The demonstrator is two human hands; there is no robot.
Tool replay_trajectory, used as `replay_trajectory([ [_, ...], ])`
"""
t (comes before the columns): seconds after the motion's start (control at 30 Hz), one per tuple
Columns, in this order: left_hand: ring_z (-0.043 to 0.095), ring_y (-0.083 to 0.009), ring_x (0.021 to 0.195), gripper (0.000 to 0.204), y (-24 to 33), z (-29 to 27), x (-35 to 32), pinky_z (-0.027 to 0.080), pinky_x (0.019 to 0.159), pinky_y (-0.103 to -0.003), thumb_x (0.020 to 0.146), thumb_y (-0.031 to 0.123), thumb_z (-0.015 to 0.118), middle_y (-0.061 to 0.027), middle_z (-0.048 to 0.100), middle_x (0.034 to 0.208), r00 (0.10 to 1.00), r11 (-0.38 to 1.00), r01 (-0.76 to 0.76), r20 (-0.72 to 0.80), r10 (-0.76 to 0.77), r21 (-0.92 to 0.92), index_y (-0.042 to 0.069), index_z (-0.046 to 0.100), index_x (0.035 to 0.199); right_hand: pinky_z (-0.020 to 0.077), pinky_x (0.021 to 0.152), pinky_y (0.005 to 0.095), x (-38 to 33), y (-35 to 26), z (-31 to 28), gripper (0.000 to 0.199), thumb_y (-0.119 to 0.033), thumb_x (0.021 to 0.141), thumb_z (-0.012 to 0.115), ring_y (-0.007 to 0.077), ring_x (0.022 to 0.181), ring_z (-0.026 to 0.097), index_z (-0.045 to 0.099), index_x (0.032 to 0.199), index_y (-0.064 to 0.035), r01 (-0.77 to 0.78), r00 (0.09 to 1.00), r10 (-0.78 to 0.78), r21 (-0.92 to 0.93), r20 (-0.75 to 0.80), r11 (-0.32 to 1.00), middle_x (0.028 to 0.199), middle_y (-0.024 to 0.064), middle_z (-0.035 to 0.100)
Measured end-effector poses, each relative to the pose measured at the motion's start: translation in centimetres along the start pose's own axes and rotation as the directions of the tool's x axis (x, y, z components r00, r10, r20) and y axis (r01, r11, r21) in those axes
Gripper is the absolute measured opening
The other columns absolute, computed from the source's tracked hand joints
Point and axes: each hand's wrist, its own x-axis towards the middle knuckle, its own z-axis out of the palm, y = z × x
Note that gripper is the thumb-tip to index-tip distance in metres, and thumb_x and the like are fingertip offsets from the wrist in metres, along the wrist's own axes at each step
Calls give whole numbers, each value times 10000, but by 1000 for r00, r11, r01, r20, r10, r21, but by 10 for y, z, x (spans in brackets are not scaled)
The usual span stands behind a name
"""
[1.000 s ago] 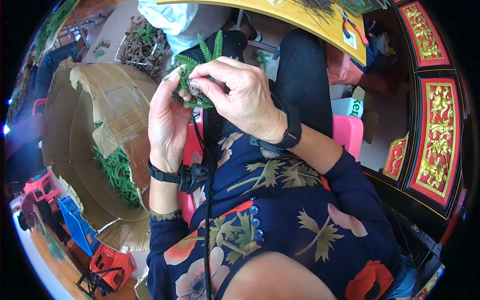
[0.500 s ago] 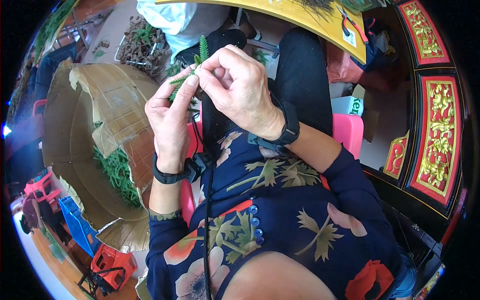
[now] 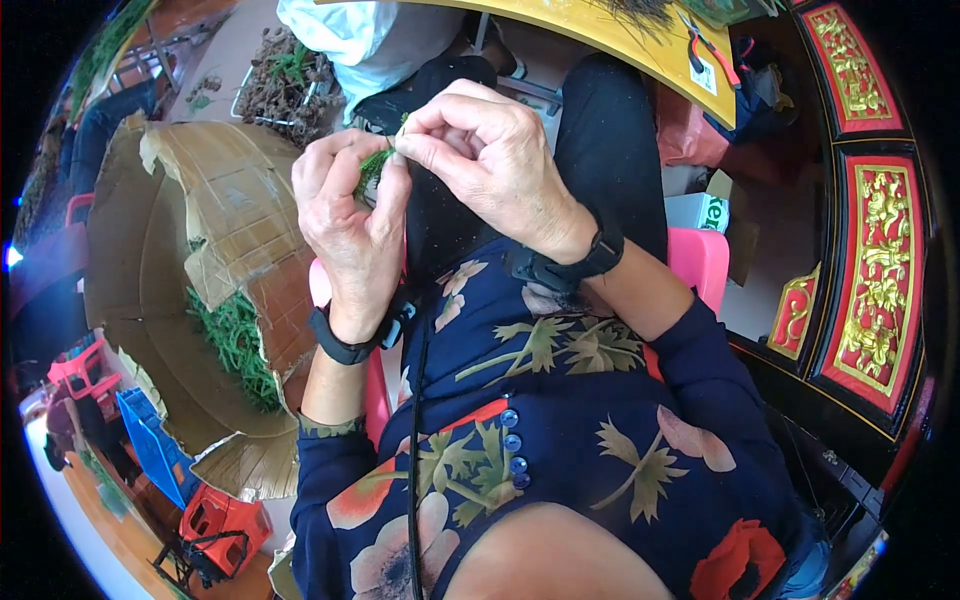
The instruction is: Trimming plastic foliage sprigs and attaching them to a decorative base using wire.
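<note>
My left hand (image 3: 350, 215) is closed around a small bunch of green artificial foliage (image 3: 372, 170), held up over my lap. My right hand (image 3: 480, 150) meets it from the right, thumb and fingertips pinching the top of the same green sprig. Most of the foliage is hidden inside my left fist. Both wrists carry black bands. I sit on a pink stool (image 3: 700, 265) in a dark flowered blouse (image 3: 560, 420) and black trousers.
A torn open cardboard box (image 3: 210, 230) with more green sprigs (image 3: 235, 345) stands at my left. A yellow table (image 3: 640, 45) with red-handled pliers (image 3: 705, 50) lies ahead. A white bag (image 3: 360, 40), red and gold panels (image 3: 880, 290), and red and blue plastic stools (image 3: 150, 450) surround me.
Both hands have lifted toward the camera with the foliage. The sprig's fronds, spread out a second ago, are now mostly gathered inside my left hand.
</note>
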Motion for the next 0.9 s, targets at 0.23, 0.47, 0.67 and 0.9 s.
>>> replay_trajectory([
  [0.23, 506, -50, 754, 141, 1, -4, -5, 407, 676, -206, 859, 47, 592, 27, 574, 783, 716, 350, 682, 489, -497, -642, 14, 630, 991, 420, 572, 223, 18, 16, -20, 72, -60, 803, 681, 90, 626, 501, 672, 859, -17, 389, 918, -362, -194, 163, 900, 844, 38, 576],
  [0.47, 467, -15, 713, 141, -5, -5, -5, 364, 634, -181, 888, 61, 553, 45, 567, 798, 713, 259, 687, 561, -422, -678, 31, 634, 1000, 430, 612, 214, 27, 2, -34, 87, -81, 831, 665, 78, 690, 524, 670, 870, -4, 159, 904, -121, -60, 410, 985, 846, 27, 588],
  [0.67, 441, -15, 665, 140, -8, -5, -4, 346, 607, -179, 884, 59, 555, 49, 559, 783, 621, 83, 751, 657, -428, -655, 38, 637, 996, 421, 600, 194, 29, 2, -32, 115, -106, 843, 664, 52, 683, 515, 666, 866, 7, 79, 904, -84, 31, 420, 996, 777, 5, 587],
  [0.9, 457, -21, 655, 115, -2, -2, -8, 361, 612, -177, 874, 60, 570, 54, 556, 765, 845, 655, 533, 379, -377, -535, 35, 649, 954, 408, 563, 190, 20, -5, -22, 126, -120, 847, 667, 28, 640, 505, 664, 863, 5, -181, 913, 213, -124, 349, 976, 692, -6, 577],
])
